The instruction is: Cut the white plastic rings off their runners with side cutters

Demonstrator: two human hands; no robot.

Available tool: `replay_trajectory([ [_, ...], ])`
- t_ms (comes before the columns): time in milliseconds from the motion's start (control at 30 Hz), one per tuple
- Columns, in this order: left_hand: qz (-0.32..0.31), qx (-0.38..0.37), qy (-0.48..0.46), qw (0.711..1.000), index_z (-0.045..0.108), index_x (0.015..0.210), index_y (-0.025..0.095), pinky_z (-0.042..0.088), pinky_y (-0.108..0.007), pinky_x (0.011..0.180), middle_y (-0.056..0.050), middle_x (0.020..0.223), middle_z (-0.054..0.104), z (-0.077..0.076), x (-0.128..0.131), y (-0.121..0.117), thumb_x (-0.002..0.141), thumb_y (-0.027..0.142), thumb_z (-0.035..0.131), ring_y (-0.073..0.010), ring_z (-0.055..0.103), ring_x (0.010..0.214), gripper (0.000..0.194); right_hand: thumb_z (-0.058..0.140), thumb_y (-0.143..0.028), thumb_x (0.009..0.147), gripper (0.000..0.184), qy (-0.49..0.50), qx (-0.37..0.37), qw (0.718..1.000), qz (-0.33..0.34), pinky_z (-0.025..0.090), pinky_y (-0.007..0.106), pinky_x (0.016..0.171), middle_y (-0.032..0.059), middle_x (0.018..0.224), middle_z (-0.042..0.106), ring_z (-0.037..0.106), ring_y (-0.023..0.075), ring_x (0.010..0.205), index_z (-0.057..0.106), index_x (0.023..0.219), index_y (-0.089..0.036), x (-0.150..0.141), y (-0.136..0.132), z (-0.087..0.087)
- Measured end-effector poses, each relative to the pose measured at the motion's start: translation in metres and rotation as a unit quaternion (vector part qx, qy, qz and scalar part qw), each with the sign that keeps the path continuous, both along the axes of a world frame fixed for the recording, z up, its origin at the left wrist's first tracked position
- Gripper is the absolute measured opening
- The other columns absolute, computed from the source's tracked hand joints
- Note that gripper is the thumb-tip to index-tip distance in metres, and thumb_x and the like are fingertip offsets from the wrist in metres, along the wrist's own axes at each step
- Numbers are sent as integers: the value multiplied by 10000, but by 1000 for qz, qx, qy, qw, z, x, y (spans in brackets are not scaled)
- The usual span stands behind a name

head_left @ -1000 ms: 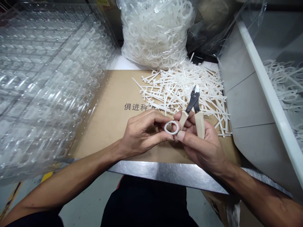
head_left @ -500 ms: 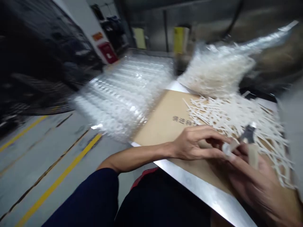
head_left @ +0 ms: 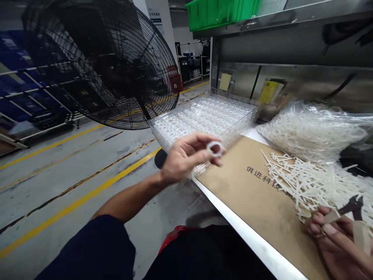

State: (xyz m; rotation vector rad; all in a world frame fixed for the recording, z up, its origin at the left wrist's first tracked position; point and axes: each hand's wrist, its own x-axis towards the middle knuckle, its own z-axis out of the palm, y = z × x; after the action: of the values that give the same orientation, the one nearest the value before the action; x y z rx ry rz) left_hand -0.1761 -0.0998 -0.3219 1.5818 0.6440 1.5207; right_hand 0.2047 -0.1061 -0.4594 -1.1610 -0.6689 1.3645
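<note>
My left hand pinches a white plastic ring between thumb and fingers, raised in front of a clear plastic tray that holds rows of similar rings. At the lower right, my right hand is closed round the pale handles of side cutters; their dark jaws point up and away. Just beyond the cutters spreads a heap of white plastic sprue sticks on a brown cardboard sheet.
A clear bag of white rings rests at the back of the table. Left of the tray stands a large black fan. Above, a green bin sits on a metal shelf. Yellow lines mark the floor.
The view has swung left. My left hand has moved away from my right hand, carrying the ring left towards the tray. The cutters have stayed in my right hand.
</note>
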Motion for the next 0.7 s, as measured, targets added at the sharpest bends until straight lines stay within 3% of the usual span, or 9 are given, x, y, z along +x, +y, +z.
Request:
replay_trajectory([
  [67, 85, 23, 43, 995, 722, 1110, 176, 659, -298, 680, -75, 978, 802, 13, -43, 13, 868, 300, 834, -163, 769, 731, 294, 756, -493, 651, 279, -17, -4, 1000, 13, 118, 727, 1061, 108, 1453, 507, 122, 529, 1572, 779, 928, -470, 1, 0, -4],
  [167, 213, 43, 191, 957, 747, 1072, 132, 623, -303, 725, -98, 977, 787, 29, -107, 39, 804, 339, 873, -172, 745, 794, 360, 820, -426, 626, 239, -57, -15, 998, 1, 326, 739, 900, 147, 1219, 590, 476, 511, 1318, 782, 861, -399, 7, 5, -6],
  [233, 268, 43, 350, 897, 772, 1040, 131, 567, -283, 727, -84, 953, 779, 36, -141, 54, 833, 370, 821, -161, 706, 795, 320, 893, -360, 559, 321, -69, 7, 998, -13, 503, 608, 723, 119, 1105, 620, 611, 386, 1041, 768, 853, -333, 10, 8, -4],
  [300, 272, 35, 498, 823, 787, 1006, 148, 502, -268, 711, -57, 903, 765, 41, -163, 67, 870, 386, 750, -148, 662, 765, 276, 950, -280, 492, 442, -60, 31, 998, -9, 589, 392, 594, 84, 1061, 639, 623, 258, 875, 750, 886, -276, 10, 9, -1],
  [367, 236, 21, 604, 761, 791, 972, 160, 447, -265, 693, -40, 852, 748, 43, -174, 78, 889, 390, 694, -147, 638, 741, 263, 973, -255, 489, 499, -48, 40, 998, 0, 619, 245, 582, 67, 1046, 648, 624, 201, 838, 743, 932, -246, 7, 8, 4],
  [433, 194, 7, 661, 725, 793, 937, 166, 415, -267, 685, -37, 822, 742, 41, -178, 88, 887, 394, 668, -154, 637, 735, 265, 977, -281, 519, 496, -44, 36, 998, -1, 635, 199, 618, 64, 1022, 651, 631, 190, 841, 750, 957, -235, 2, 5, 10],
  [567, 165, -8, 688, 707, 804, 917, 187, 398, -260, 686, -33, 831, 761, 40, -174, 104, 864, 450, 684, -160, 652, 732, 294, 980, -298, 529, 462, -44, 37, 998, -2, 639, 186, 637, 67, 1016, 672, 645, 182, 823, 778, 939, -228, -3, -1, 15],
  [700, 212, -3, 688, 694, 799, 1017, 162, 417, -262, 729, -51, 910, 774, 51, -170, 107, 944, 456, 565, -169, 658, 790, 383, 945, -306, 615, 368, -63, 73, 995, 28, 650, 229, 639, 82, 1065, 705, 690, 205, 851, 793, 944, -242, 3, 1, 6],
])
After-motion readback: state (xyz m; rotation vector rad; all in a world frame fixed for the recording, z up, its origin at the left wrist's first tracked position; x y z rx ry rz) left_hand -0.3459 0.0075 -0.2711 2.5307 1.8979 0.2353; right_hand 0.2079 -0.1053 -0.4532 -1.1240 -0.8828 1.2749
